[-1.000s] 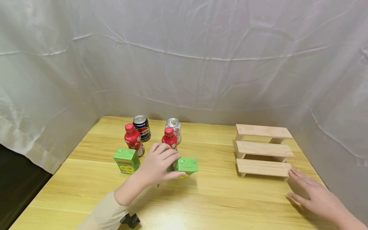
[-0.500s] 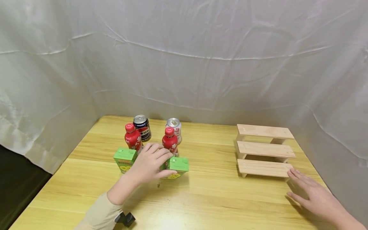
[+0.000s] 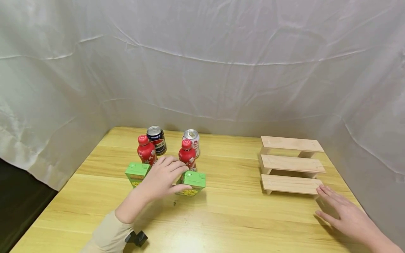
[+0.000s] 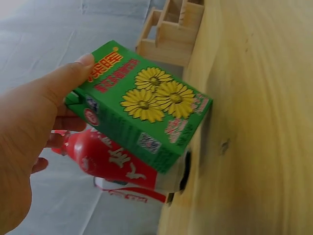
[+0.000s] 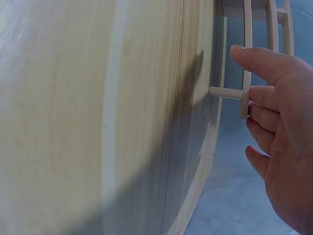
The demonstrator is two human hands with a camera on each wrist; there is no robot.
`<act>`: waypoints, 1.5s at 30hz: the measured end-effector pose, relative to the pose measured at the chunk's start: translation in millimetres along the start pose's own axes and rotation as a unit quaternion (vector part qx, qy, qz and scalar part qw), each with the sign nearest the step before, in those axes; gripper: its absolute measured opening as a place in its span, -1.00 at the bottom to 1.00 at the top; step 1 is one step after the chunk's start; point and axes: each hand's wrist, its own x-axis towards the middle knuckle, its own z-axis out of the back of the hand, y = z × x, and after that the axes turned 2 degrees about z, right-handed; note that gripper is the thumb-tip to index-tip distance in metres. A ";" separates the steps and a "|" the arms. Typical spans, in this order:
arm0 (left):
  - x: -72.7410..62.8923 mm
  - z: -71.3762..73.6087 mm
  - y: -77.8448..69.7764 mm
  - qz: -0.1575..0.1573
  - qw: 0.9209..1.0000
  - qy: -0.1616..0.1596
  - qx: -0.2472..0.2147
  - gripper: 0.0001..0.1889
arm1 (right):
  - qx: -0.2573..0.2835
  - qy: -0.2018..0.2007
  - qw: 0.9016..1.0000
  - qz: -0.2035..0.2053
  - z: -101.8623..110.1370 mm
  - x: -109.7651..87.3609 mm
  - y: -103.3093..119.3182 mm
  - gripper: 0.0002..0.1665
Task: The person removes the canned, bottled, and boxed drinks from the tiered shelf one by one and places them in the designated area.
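My left hand [image 3: 162, 179] pinches a green drink carton [image 3: 194, 179] with yellow flowers. In the left wrist view the thumb lies on the carton's [image 4: 151, 98] printed face near its top, other fingers behind it. A second green carton [image 3: 137, 170] stands to the left, partly hidden by that hand. Behind the cartons are two red-capped bottles, one red bottle [image 3: 187, 156] at the right and another red bottle [image 3: 146, 151] at the left. At the far right, my right hand [image 3: 346, 214] has its fingers extended, fingertips touching the end of the wooden stepped rack's [image 3: 291, 184] lowest board.
A dark can [image 3: 157, 140] stands behind the left bottle, and a silver-white cola can [image 3: 192, 140] behind the right one. Grey fabric [image 3: 221, 70] surrounds the back and sides of the wooden table [image 3: 234, 218]. A black strap piece [image 3: 136, 239] sits at the left wrist.
The left hand has moved left together with the green carton, bringing it in front of the right-hand bottle. The right hand keeps its place at the rack.
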 end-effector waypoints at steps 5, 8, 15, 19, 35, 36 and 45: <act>-0.1 8.9 4.8 0.021 0.999 0.039 -0.001 -0.40 | -0.001 0.002 1.000 -0.001 -0.5 0.0 0.5 0.00; -1.0 13.3 7.6 0.038 0.997 0.071 0.004 -0.39 | -0.001 0.003 1.000 -0.003 -0.4 0.1 1.0 0.01; -3.8 18.0 14.0 0.073 0.990 0.122 0.012 -0.38 | 0.003 0.005 1.000 -0.004 0.0 1.4 1.6 0.01; -4.6 19.2 16.4 0.078 0.989 0.125 0.012 -0.38 | 0.005 0.002 1.000 0.000 -0.1 1.7 1.1 0.00; -8.0 18.3 22.9 0.099 0.986 0.136 -0.016 -0.38 | 0.006 0.007 1.000 -0.007 0.1 2.2 3.0 -0.02; -8.0 18.6 23.0 0.100 0.985 0.136 -0.016 -0.38 | 0.007 0.005 1.000 -0.006 0.4 2.4 3.1 -0.03; -6.9 32.7 23.3 0.120 0.984 0.134 -0.013 -0.34 | 0.002 0.006 1.000 -0.008 7.1 4.9 6.4 -0.09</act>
